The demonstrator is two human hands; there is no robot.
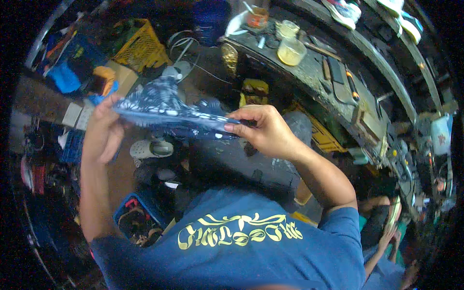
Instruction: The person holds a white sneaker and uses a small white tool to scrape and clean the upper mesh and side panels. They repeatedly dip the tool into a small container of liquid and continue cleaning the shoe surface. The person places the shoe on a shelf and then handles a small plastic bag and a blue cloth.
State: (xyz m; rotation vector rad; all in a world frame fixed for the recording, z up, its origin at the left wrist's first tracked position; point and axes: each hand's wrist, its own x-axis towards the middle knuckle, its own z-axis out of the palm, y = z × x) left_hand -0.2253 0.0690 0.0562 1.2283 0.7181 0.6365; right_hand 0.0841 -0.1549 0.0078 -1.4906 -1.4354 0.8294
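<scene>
A dark blue cloth with white spots [157, 102] is stretched taut between my two hands, at chest height in front of me. My left hand [106, 130] grips its left end, partly blurred. At the other end, my right hand [263, 128] pinches the edge between thumb and fingers. The bulk of the fabric hangs beyond the taut edge, bunched on the left side. Below the cloth, a pale clog with holes [151, 149] shows on the dark floor.
A cluttered workbench [316, 72] curves along the right, bearing a tub of yellowish stuff [291, 51] and several hand tools. A yellow crate [141, 46] stands far left, a blue bin [159, 220] near left. Another person's hands [388, 236] show at lower right.
</scene>
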